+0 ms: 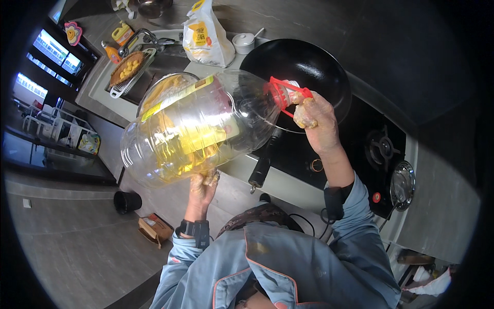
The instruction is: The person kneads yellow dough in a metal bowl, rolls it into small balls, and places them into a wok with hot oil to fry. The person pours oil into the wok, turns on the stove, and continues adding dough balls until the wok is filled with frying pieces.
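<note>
A large clear plastic oil bottle (247, 112) lies tilted, almost on its side, in front of me, with yellow oil (193, 143) in its lower part. My left hand (203, 187) supports it from underneath, fingers partly hidden behind the plastic. At the neck, my right hand (320, 121) grips by the red handle (290, 85) and the cap. Both hands have pale, doughy residue on them. Beyond the neck, a black wok (297, 58) sits on the stove, its dark handle (261, 170) pointing towards me.
A metal bowl (164, 87) with yellowish contents stands partly behind the bottle. Near the sink are a white bag (208, 38), a lidded white jar (244, 42) and a wicker basket (127, 69). To the right are a gas burner (382, 145) and a metal ladle or strainer (403, 185).
</note>
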### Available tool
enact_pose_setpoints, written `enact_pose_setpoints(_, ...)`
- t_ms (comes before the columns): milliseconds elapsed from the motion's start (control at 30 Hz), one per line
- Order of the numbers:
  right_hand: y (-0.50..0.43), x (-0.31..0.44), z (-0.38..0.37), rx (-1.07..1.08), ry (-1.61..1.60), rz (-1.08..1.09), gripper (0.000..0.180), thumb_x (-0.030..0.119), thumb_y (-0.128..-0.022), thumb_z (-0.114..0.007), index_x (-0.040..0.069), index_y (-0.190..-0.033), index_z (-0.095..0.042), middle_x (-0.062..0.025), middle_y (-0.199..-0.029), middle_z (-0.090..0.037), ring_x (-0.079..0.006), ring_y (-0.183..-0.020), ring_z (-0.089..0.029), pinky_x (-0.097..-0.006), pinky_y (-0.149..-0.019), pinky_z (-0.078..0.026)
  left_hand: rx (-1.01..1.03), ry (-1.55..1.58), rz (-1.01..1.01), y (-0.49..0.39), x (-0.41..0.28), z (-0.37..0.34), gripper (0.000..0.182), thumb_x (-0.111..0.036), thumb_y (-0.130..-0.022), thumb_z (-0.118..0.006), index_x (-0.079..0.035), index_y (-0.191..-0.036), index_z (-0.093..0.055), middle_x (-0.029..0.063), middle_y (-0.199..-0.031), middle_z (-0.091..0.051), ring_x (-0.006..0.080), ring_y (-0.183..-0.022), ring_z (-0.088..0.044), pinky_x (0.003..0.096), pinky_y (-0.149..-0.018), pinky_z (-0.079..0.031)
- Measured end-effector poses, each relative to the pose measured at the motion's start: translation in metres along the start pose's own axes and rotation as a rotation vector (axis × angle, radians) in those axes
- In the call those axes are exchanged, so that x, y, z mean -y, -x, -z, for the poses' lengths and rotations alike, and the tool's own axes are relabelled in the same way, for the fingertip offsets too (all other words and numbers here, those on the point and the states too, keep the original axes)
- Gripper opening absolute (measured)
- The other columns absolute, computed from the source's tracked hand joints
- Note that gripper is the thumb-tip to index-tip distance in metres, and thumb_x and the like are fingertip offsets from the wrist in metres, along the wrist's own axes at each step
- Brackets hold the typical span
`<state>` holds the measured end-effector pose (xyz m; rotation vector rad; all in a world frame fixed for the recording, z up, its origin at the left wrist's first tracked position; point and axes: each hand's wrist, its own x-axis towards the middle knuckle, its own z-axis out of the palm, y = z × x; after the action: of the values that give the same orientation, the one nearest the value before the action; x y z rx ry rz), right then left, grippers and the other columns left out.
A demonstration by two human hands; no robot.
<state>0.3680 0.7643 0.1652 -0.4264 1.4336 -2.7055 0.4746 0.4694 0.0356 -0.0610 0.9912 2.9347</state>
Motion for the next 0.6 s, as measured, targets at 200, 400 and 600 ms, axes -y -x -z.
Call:
enact_pose_setpoints(200,-0.006,-0.004,0.002,0.002,0.123,-0.006,0.022,0.019,-0.092,-0.057,0.001,-0.102,-0.066,0.0038,-0.074,-0.053,-0.0036,-0.062,-0.039,-0.0203,-0.056,-0.032,-0.040,-0.037,0.009,-0.005,0.003,0.003,0.057,-0.038,-0.075,-0.078,-0.002,-0.112,-0.056,0.0016,-0.081,-0.054,0.0086,-0.064,-0.043,0.0258,-0.065,-0.040)
enact_pose_setpoints(400,-0.012,-0.019,0.007,0.022,0.159,-0.003,0.023,0.019,-0.094,-0.058,0.002,-0.108,-0.064,0.0037,-0.079,-0.052,-0.0033,-0.067,-0.041,-0.0190,-0.058,-0.033,-0.052,-0.104,-0.032,-0.011,-0.002,0.006,0.058,-0.040,-0.077,-0.077,-0.001,-0.114,-0.055,0.0038,-0.085,-0.058,0.0075,-0.063,-0.043,0.0247,-0.064,-0.040)
enact_pose_setpoints(600,-0.017,-0.032,0.015,0.043,0.076,-0.042,0.021,0.018,-0.094,-0.057,0.002,-0.105,-0.064,0.0051,-0.078,-0.048,-0.0031,-0.064,-0.038,-0.0187,-0.057,-0.032,-0.046,-0.150,0.009,-0.019,-0.014,0.011,0.060,-0.036,-0.074,-0.080,-0.015,-0.123,-0.051,-0.0041,-0.105,-0.058,0.0081,-0.071,-0.046,0.0230,-0.061,-0.039)
